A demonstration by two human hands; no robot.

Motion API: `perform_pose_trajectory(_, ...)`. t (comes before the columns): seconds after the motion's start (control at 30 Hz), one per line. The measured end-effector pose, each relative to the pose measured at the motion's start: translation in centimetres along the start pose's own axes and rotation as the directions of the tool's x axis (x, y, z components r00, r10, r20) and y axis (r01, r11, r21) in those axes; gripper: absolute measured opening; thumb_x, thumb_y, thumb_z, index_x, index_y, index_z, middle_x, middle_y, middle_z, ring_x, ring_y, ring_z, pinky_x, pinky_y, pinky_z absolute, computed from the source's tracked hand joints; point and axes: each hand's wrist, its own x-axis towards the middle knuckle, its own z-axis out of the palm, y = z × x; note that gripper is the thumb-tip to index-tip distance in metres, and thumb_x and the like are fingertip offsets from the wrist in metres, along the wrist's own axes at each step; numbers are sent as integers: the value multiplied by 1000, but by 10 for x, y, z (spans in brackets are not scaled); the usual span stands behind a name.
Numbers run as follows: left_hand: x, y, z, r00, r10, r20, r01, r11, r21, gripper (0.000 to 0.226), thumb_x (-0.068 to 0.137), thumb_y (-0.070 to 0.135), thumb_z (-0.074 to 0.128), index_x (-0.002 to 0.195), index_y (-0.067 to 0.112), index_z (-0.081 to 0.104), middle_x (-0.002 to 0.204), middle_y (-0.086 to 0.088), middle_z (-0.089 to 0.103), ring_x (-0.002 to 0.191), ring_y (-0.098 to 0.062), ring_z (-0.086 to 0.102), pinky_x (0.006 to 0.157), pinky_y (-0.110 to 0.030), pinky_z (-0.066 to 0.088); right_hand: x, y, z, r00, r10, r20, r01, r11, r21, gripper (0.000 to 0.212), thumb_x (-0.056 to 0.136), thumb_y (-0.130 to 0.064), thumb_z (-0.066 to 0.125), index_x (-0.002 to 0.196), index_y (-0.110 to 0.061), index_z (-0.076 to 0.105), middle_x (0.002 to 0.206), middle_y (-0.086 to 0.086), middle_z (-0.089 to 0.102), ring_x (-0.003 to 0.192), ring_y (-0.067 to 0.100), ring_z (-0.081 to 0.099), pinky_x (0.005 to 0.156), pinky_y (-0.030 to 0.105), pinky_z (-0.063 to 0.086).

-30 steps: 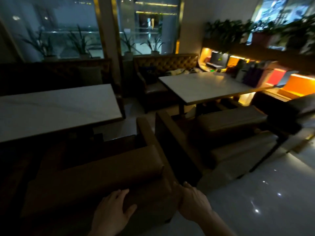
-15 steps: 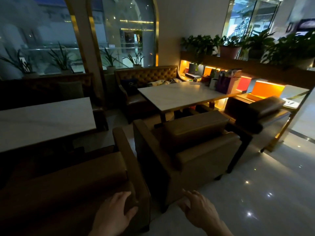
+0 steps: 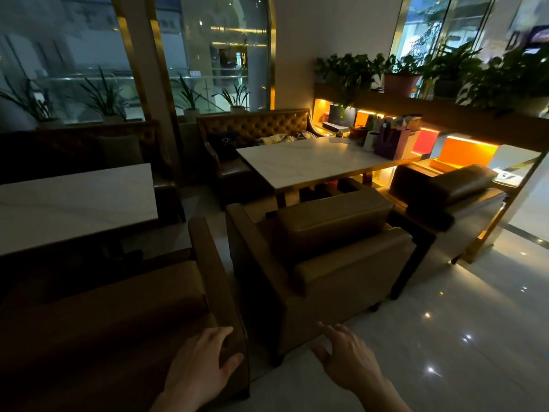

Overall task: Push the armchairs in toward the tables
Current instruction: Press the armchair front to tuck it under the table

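Observation:
A brown leather armchair [image 3: 113, 328] stands in front of me at the lower left, facing a white marble table [image 3: 74, 203]. My left hand [image 3: 199, 370] lies flat on the top right corner of its backrest, fingers spread. My right hand [image 3: 346, 358] hovers open in the air over the floor, close to the back corner of a second brown armchair [image 3: 323, 263]. That chair faces another white table [image 3: 312, 162]. A third armchair [image 3: 445, 194] sits further right at the same table.
Tufted sofas [image 3: 252, 135] line the far side of both tables under glass windows. A lit shelf [image 3: 445, 144] with bags and potted plants runs along the right. A purple bag [image 3: 389, 144] stands on the right table. Glossy tiled floor [image 3: 445, 337] spreads to the right.
My right hand has come off the near armchair's corner and now hangs free to the right. The view has swung right and upward, bringing the second and third armchairs into fuller sight.

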Motion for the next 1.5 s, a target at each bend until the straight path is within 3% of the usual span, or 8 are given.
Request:
perform_pose_trajectory(0.33, 119, 36, 29, 998, 63, -10, -63, 995, -83, 74, 86, 74, 44, 150, 44, 21, 159, 13, 25, 141, -14, 32, 111, -40, 34, 93, 48, -31, 998, 61, -2, -61, 993, -100, 63, 94, -66, 41, 150, -39, 35, 143, -10, 47, 129, 15, 50, 94, 32, 47)
perform_pose_trajectory(0.7, 270, 112, 62, 993, 108, 50, -97, 976, -196, 74, 87, 69, 48, 151, 41, 22, 158, 11, 25, 142, -16, 30, 113, -36, 31, 212, 136, -79, 936, 283, 207, -238, 946, -219, 68, 94, -66, 42, 154, -36, 28, 160, 8, 31, 146, 27, 32, 115, 41, 34)
perform_pose_trajectory(1.0, 350, 162, 88, 998, 42, 54, -35, 992, -121, 83, 83, 70, 54, 152, 41, 18, 163, 8, 14, 149, -19, 14, 118, -39, 23, 309, 210, -74, 935, 247, 256, -186, 953, -238, 73, 91, -70, 43, 153, -37, 27, 160, 8, 31, 143, 28, 36, 111, 42, 38)
perform_pose_trajectory(1.13, 396, 194, 107, 999, -12, 37, 15, 998, -68, 89, 81, 69, 59, 153, 41, 15, 164, 6, 11, 150, -20, 11, 120, -41, 17, 372, 263, -68, 954, 158, 254, -93, 964, -250, 78, 89, -72, 46, 154, -34, 27, 161, 7, 30, 142, 27, 37, 110, 42, 39)
perform_pose_trajectory(1.33, 463, 229, 140, 994, -113, 4, 113, 993, -35, 102, 74, 74, 63, 153, 46, 4, 165, 7, 5, 150, -21, 6, 122, -43, 11, 479, 332, -63, 964, -12, 266, 93, 951, -293, 104, 76, -80, 56, 155, -44, -2, 166, 13, -7, 152, 34, -6, 121, 56, 18)
perform_pose_trajectory(1.5, 498, 243, 160, 991, -135, -12, 135, 991, 2, 115, 68, 78, 65, 152, 46, -6, 165, 8, 2, 151, -20, 0, 123, -44, 6, 531, 360, -55, 904, -15, 428, 179, 921, -346, 126, 59, -88, 63, 145, -55, -22, 163, 4, -25, 146, 34, -30, 108, 78, 2)
